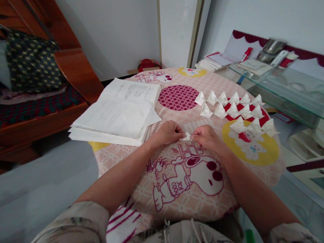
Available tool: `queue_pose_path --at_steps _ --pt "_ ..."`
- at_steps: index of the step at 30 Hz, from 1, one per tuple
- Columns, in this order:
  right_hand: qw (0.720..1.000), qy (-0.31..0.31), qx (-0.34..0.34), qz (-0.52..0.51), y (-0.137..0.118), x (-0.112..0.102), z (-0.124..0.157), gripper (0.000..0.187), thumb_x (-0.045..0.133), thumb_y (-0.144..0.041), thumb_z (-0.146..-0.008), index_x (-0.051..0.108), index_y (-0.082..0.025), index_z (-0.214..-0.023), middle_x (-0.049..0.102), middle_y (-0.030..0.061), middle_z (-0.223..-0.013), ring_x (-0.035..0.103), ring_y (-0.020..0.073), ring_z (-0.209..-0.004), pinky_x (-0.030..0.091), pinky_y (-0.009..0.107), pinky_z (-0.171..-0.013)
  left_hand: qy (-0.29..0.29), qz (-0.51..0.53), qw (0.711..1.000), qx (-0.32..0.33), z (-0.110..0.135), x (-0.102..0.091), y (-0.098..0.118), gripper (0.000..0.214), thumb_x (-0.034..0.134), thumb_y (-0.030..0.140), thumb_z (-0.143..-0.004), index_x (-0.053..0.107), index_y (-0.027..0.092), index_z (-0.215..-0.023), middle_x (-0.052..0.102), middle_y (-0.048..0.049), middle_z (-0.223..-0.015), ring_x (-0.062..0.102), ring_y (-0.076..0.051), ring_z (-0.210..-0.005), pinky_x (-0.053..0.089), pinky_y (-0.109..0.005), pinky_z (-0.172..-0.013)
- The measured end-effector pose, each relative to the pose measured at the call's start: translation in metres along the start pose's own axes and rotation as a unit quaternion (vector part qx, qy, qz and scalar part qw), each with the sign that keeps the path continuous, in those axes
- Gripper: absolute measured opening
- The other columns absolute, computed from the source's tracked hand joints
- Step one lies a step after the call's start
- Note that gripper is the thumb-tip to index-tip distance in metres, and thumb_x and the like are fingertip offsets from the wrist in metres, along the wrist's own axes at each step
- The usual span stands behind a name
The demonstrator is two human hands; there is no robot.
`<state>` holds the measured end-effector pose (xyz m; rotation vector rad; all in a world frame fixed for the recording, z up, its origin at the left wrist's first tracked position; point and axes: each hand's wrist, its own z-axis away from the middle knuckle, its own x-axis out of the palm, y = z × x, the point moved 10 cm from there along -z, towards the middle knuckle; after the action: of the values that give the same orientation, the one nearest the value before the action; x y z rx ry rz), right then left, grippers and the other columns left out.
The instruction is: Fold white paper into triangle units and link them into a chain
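Observation:
My left hand [167, 133] and my right hand [206, 136] meet over a small white folded paper piece [186, 136], each pinching one side of it against the round table's pink cartoon-print cloth [186, 181]. Several finished folded white paper triangles [236, 110] lie in rows to the right, just beyond my right hand. A stack of white printed sheets [117, 113] lies to the left, beside my left hand.
A glass-topped table [289, 83] with books, cards and a metal object stands at the right. A wooden bench [32, 113] with a dark patterned bag [31, 62] is at the left. White walls and a leaning board stand behind.

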<state>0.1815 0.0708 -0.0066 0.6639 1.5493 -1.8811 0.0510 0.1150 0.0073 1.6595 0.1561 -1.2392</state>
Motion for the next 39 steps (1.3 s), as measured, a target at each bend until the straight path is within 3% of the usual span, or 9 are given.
queue_pose_path --at_steps 6,17,39 --pt "1.0 0.006 0.02 0.016 0.001 -0.001 -0.002 0.021 0.063 -0.025 -0.082 0.065 -0.015 -0.063 0.056 -0.0009 -0.047 0.049 0.0102 -0.042 0.034 0.022 -0.046 -0.012 -0.031 0.999 -0.015 -0.004 0.0 -0.002 0.027 0.066 0.034 -0.082 0.071 0.017 -0.062 0.057 0.0024 -0.048 0.048 -0.009 -0.052 0.034 -0.024 -0.057" --pt "0.994 0.01 0.024 0.106 -0.003 -0.002 -0.007 0.022 0.065 -0.024 -0.084 0.071 -0.013 -0.066 0.059 0.0024 -0.05 0.053 0.012 -0.049 0.035 0.024 -0.051 0.009 -0.143 0.989 -0.042 0.003 -0.002 0.011 0.025 0.065 0.035 -0.088 0.078 0.015 -0.084 0.071 -0.0071 -0.076 0.06 -0.018 -0.073 0.043 -0.029 -0.07" --pt "0.994 0.034 0.005 0.1 0.001 -0.005 -0.008 0.015 0.068 -0.024 -0.08 0.07 -0.014 -0.069 0.062 0.0013 -0.054 0.056 0.0121 -0.053 0.038 0.022 -0.052 0.01 -0.224 0.974 -0.029 0.005 0.006 0.007 0.03 0.058 0.042 -0.093 0.075 0.017 -0.091 0.072 -0.0087 -0.085 0.064 -0.022 -0.086 0.044 -0.03 -0.074"
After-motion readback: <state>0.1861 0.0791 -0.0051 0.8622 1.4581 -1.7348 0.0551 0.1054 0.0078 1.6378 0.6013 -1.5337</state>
